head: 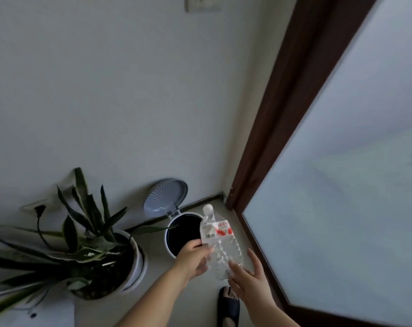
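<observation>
A clear, crumpled plastic bottle (218, 241) with a white cap and a red and white label hangs over the floor beside an open bin. My left hand (194, 258) grips the bottle's lower left side, thumb on top. My right hand (249, 277) has its fingers spread and touches the bottle's bottom end from the right. The small round bin (168, 234) is white with a dark inside, and its grey lid (164, 197) stands tipped up against the wall. The bottle's cap end points toward the bin's right rim.
A potted plant with long dark leaves (91, 246) stands in a white pot left of the bin. A brown-framed frosted glass door (341, 185) fills the right. My foot in a dark slipper (228, 303) is on the pale floor. A plug sits in a wall socket (38, 208).
</observation>
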